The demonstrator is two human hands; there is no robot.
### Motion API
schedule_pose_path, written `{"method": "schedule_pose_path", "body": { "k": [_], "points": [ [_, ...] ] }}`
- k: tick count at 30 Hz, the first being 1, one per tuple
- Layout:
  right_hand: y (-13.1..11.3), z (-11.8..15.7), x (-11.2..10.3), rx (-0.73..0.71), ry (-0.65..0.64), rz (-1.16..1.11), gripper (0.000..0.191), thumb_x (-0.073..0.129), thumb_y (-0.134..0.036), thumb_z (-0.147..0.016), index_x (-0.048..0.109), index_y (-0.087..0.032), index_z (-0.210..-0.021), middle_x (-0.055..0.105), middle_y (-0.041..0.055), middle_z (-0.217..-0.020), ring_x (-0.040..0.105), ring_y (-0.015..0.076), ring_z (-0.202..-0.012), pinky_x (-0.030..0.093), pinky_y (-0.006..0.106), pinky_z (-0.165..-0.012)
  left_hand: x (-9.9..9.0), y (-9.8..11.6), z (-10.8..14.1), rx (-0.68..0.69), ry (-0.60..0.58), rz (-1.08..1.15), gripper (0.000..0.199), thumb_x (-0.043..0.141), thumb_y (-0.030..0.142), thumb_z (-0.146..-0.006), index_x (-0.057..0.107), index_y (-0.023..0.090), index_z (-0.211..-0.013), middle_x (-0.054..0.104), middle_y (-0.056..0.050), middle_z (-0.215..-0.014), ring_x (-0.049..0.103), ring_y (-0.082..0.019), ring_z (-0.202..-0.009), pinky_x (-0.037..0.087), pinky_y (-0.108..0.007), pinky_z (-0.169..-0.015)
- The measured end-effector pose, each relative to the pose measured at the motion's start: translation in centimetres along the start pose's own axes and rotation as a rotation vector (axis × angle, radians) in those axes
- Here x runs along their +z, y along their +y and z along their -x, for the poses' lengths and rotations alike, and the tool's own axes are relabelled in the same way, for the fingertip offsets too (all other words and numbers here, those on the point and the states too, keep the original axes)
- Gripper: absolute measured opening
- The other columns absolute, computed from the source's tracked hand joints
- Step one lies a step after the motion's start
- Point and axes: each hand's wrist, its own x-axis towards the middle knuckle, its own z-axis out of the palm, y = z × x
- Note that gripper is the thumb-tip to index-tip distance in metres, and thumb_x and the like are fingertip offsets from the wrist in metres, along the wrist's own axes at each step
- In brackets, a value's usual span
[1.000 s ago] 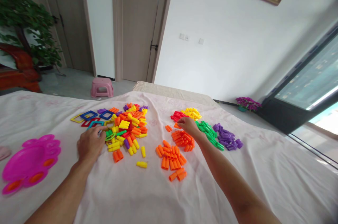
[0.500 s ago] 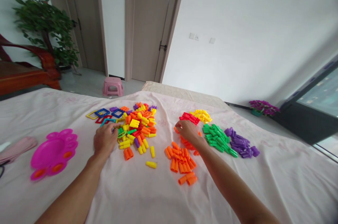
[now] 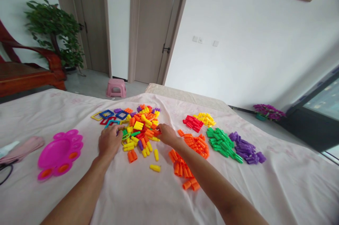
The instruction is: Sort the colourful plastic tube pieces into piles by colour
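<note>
A mixed pile of plastic pieces (image 3: 143,126), mostly orange and yellow, lies on the pale cloth (image 3: 127,196). My left hand (image 3: 109,140) rests at the pile's left edge, fingers curled in; what they hold, if anything, is hidden. At the pile's right edge, my right hand (image 3: 166,134) has its fingertips together by the orange pieces, too small to tell what is between them. Sorted heaps lie to the right: orange (image 3: 196,144), red (image 3: 193,123), yellow (image 3: 206,119), green (image 3: 221,142) and purple (image 3: 245,147).
Square frames (image 3: 106,114) lie behind my left hand. A pink paw-shaped tray (image 3: 57,152) with orange spots is at the left, beside a pink cloth (image 3: 29,147). Beyond the table stand a pink stool (image 3: 116,87), a wooden chair (image 3: 50,66) and a plant (image 3: 53,27).
My right hand has moved left from the sorted orange heap to the mixed pile, uncovering more orange and red pieces. My left hand has stayed by the pile. The view has shifted slightly.
</note>
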Motion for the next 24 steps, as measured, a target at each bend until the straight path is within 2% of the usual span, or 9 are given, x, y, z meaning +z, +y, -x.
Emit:
{"method": "schedule_pose_path", "body": {
  "k": [4, 8, 10, 14, 17, 19, 21, 24],
  "points": [
    [0.5, 0.9, -0.2, -0.029, -0.004, -0.003, 0.034, 0.069, -0.04, -0.09, 0.072, -0.02, -0.118, 0.07, 0.011, -0.118, 0.066, 0.0206, -0.104, 0.044, 0.026, -0.08, -0.1, 0.2, 0.0, -0.006, 0.002, -0.009, 0.037, 0.043, 0.03, -0.095, 0.074, 0.024, -0.115, 0.072, -0.008, -0.12, 0.061, -0.028, -0.114, 0.046, -0.04, -0.1],
    [1.7, 2.2, -1.5, 0.032, -0.01, -0.087, 0.021, 0.069, -0.031, -0.086, 0.075, -0.02, -0.104, 0.073, 0.0059, -0.099, 0.065, 0.017, -0.086, 0.039, 0.024, -0.067, -0.3, 0.3, 0.1, 0.005, -0.002, -0.012, 0.037, 0.043, 0.031, -0.095, 0.074, 0.023, -0.115, 0.072, -0.009, -0.12, 0.061, -0.027, -0.113, 0.045, -0.04, -0.101],
    [2.7, 2.9, -2.5, 0.076, 0.03, -0.164, 0.022, 0.069, -0.027, -0.084, 0.075, -0.02, -0.104, 0.073, 0.0029, -0.091, 0.064, 0.0154, -0.078, 0.037, 0.024, -0.063, -0.2, 0.2, 0.1, 0.01, -0.002, -0.019, 0.038, 0.042, 0.031, -0.095, 0.073, 0.022, -0.116, 0.072, -0.009, -0.121, 0.061, -0.027, -0.113, 0.046, -0.04, -0.101],
    [6.0, 4.2, -4.7, 0.112, 0.187, -0.288, 0.03, 0.065, -0.024, -0.085, 0.074, -0.02, -0.113, 0.074, 0.0014, -0.088, 0.064, 0.0145, -0.075, 0.038, 0.023, -0.063, 0.0, 0.0, 0.1, 0.0, -0.008, -0.041, 0.04, 0.042, 0.032, -0.095, 0.073, 0.023, -0.117, 0.072, -0.009, -0.12, 0.061, -0.028, -0.113, 0.046, -0.041, -0.099],
    [9.1, 4.9, -5.8, 0.15, 0.228, -0.264, 0.017, 0.062, -0.024, -0.086, 0.076, -0.017, -0.092, 0.073, 0.0024, -0.083, 0.065, 0.0156, -0.076, 0.039, 0.023, -0.064, 0.0, 0.0, 0.0, -0.002, -0.019, -0.045, 0.04, 0.041, 0.034, -0.095, 0.073, 0.024, -0.117, 0.072, -0.008, -0.121, 0.062, -0.028, -0.113, 0.047, -0.04, -0.097],
    [10.6, 5.2, -6.0, 0.197, 0.245, -0.23, 0.016, 0.062, -0.026, -0.086, 0.075, -0.016, -0.082, 0.073, 0.0029, -0.079, 0.065, 0.0165, -0.076, 0.039, 0.024, -0.064, -0.1, 0.1, -0.1, -0.01, -0.029, -0.05, 0.041, 0.041, 0.034, -0.095, 0.073, 0.024, -0.118, 0.072, -0.009, -0.121, 0.062, -0.029, -0.112, 0.048, -0.04, -0.095],
    [11.5, 5.5, -5.9, 0.247, 0.27, -0.202, 0.016, 0.062, -0.026, -0.085, 0.075, -0.016, -0.088, 0.073, 0.0029, -0.08, 0.066, 0.017, -0.077, 0.04, 0.024, -0.065, -0.2, 0.1, -0.1, -0.019, -0.037, -0.052, 0.041, 0.041, 0.034, -0.095, 0.073, 0.025, -0.119, 0.071, -0.01, -0.121, 0.062, -0.03, -0.112, 0.048, -0.042, -0.094],
    [11.5, 5.7, -5.5, 0.301, 0.304, -0.148, 0.025, 0.063, -0.027, -0.084, 0.075, -0.019, -0.104, 0.075, 0.0033, -0.088, 0.067, 0.0181, -0.081, 0.041, 0.025, -0.067, -0.2, 0.1, 0.0, -0.027, -0.028, -0.048, 0.041, 0.041, 0.035, -0.095, 0.074, 0.024, -0.118, 0.071, -0.01, -0.121, 0.061, -0.031, -0.112, 0.048, -0.043, -0.095]
  ]
}}
